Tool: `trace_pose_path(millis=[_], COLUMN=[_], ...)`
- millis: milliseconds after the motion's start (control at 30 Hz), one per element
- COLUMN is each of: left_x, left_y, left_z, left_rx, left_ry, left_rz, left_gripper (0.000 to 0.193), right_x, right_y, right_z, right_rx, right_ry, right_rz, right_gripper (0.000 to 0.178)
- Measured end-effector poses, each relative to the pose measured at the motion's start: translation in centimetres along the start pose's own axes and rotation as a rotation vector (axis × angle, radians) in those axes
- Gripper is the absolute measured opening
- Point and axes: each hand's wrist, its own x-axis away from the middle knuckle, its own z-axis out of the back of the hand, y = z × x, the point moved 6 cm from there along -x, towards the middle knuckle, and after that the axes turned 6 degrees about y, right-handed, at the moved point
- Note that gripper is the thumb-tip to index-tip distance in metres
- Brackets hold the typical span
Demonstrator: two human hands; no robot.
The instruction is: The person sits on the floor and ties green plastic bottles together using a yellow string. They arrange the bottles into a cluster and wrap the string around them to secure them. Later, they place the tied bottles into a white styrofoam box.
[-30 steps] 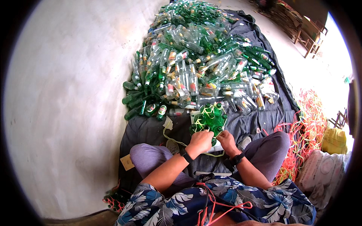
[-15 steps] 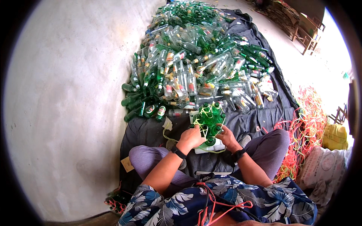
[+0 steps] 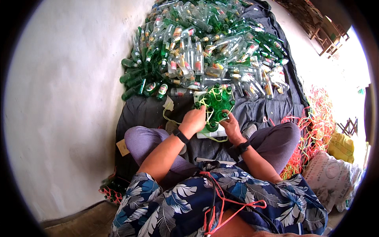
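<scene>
Between my crossed legs stands a bundle of several green glass bottles (image 3: 218, 106), upright with their necks toward me. A thin yellow-green strap (image 3: 209, 114) winds around and between the necks. My left hand (image 3: 194, 120) is closed at the bundle's left side, thumb raised, pinching the strap beside a bottle neck. At the near right side my right hand (image 3: 232, 127) has its fingers curled against the bottles and the strap. Its fingertips are partly hidden. A loose length of strap hangs by the white slab (image 3: 205, 134) under the bundle.
A large heap of green and clear bottles (image 3: 189, 51) covers the dark sheet (image 3: 158, 114) ahead. The wall (image 3: 71, 98) rises on the left. Tangled pink and yellow straps (image 3: 312, 122), a yellow bag (image 3: 341, 147) and a white sack (image 3: 333, 177) lie on the right.
The whole scene has shifted upward and slightly left in the picture as the view tilted. Both hands stay at the bottle bundle, with small finger movements around the strap.
</scene>
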Motion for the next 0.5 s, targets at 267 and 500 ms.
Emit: trace_pose_path(millis=[267,500], left_x=[-1.1,0.3], left_y=[-0.7,3.9], left_z=[4.2,2.9], left_rx=[-0.136,0.019], left_ry=[0.265,0.108], left_rz=[-0.012,-0.131], left_gripper=[0.013,0.015], right_x=[1.3,1.5], right_y=[1.2,0.6], right_z=[-2.5,-1.6], right_rx=[0.106,0.446], right_ry=[0.061,0.051], right_rz=[0.069,0.075], right_gripper=[0.055,0.054])
